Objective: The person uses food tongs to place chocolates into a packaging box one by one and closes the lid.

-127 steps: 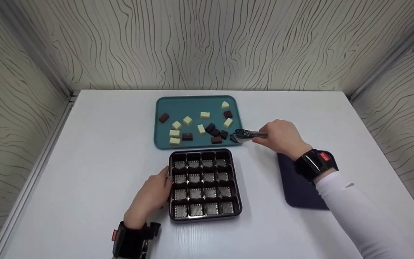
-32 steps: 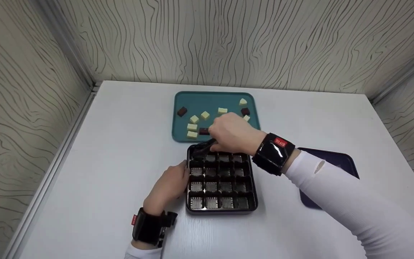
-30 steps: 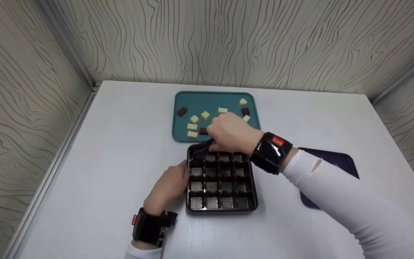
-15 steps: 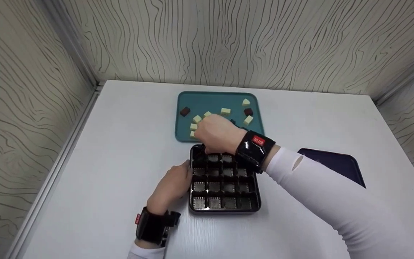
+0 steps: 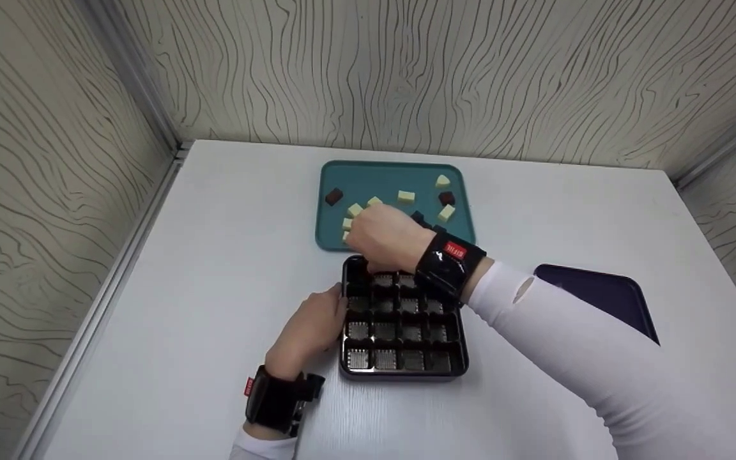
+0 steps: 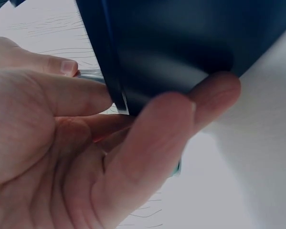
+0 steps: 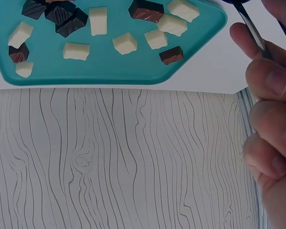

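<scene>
Since the earliest frame, the right hand [image 5: 387, 237] has moved from the teal tray's right end to above the box's far-left corner. We count eight white pieces [image 7: 125, 43], three near-black pieces [image 7: 72, 22] and three brown pieces [image 7: 171, 56] on the teal tray [image 5: 374, 179], plus a brown sliver cut off at the right wrist view's edge. One black box [image 5: 400, 377], four rows by four columns, sits on the desk [image 5: 246, 223] just nearer than the tray.

Right hand: grip narrow, fingers curled round the metal tongs [image 7: 252, 29], forearm slanting in from the right; tong tips hidden, so we can't tell if they hold a piece. Left hand [image 5: 310, 326]: fingers loose against the box's left wall, grip fairly wide.

The right hand and wristband [image 5: 448, 262] block part of the box's far row and the tray's near edge. White sleeve [image 5: 572, 332] overlaps a navy tray [image 5: 598, 294] at right.
</scene>
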### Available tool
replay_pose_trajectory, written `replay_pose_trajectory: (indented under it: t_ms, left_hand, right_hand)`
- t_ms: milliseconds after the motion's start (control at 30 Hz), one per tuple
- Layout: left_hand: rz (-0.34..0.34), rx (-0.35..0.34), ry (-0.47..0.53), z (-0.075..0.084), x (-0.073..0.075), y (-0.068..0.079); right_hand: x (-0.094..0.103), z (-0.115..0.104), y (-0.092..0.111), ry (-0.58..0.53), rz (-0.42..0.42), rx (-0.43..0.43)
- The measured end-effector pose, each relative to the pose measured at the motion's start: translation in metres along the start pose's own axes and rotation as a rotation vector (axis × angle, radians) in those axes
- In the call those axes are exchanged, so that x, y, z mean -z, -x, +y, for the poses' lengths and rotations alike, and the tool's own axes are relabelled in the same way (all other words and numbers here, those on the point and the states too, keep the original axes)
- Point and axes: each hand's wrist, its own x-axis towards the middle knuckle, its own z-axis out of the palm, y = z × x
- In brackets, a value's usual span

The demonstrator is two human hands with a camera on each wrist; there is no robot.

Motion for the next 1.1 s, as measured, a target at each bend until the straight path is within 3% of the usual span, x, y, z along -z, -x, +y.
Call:
replay_pose_trajectory:
  t_ms: [200, 433, 567, 800, 1100]
  left_hand:
    - [-0.012, 0.02, -0.01, 0.002, 0.0, -0.001]
    - [-0.018, 0.02, -0.026, 0.002, 0.001, -0.001]
    - [-0.022, 0.02, -0.023, 0.002, 0.003, 0.0]
    - [-0.018, 0.028, -0.034, 0.0, 0.008, 0.001]
    - [0.004, 0.025, -0.033, -0.004, 0.007, 0.002]
  right_hand:
    - [0.008, 0.01, 0.013, -0.055, 0.016, -0.026]
    - [0.007, 0.044, 0.053, -0.218, 0.099, -0.136]
    - [-0.008, 0.064, 0.078, -0.309, 0.13, -0.237]
    - [-0.047, 0.09, 0.114, -0.362, 0.163, -0.41]
    - [-0.09, 0.1, 0.129, -0.417, 0.081, -0.526]
